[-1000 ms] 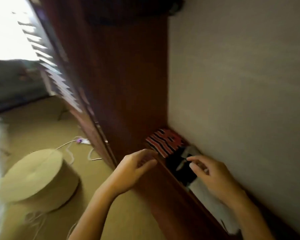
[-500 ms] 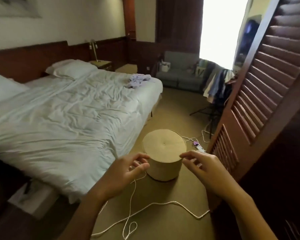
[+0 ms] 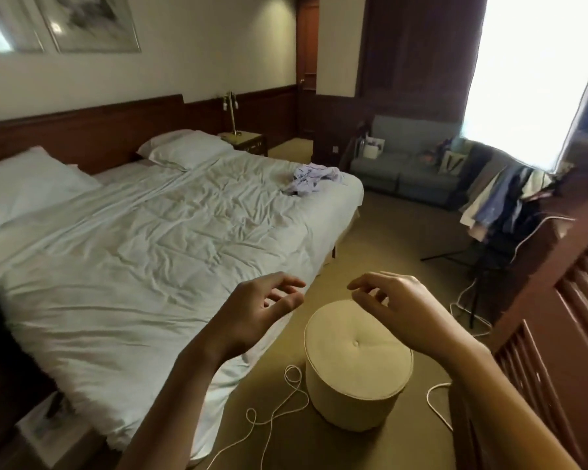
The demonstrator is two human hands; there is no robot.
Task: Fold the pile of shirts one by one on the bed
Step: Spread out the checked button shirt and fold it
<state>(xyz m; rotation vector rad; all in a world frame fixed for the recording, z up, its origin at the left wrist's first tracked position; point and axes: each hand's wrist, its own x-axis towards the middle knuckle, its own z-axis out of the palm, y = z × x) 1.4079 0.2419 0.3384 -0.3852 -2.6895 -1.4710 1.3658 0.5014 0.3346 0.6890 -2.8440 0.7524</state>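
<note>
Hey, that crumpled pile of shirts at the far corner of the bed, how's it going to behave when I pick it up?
Probably floppy: the pile of shirts lies in soft crumpled folds, so it should sag and drape. Likely light, being a low heap of thin-looking fabric on the bed. Tangled pieces may lift together.

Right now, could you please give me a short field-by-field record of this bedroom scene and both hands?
bed: white rumpled cover, two pillows at its head
shirt pile: crumpled, unfolded, on the bed's far corner
left hand: raised, empty, fingers loosely curled
right hand: raised, empty, fingers loosely curled
round stool: on the carpet beside the bed
white cord: looped on the carpet by the stool
task state: no shirt picked up yet
</note>
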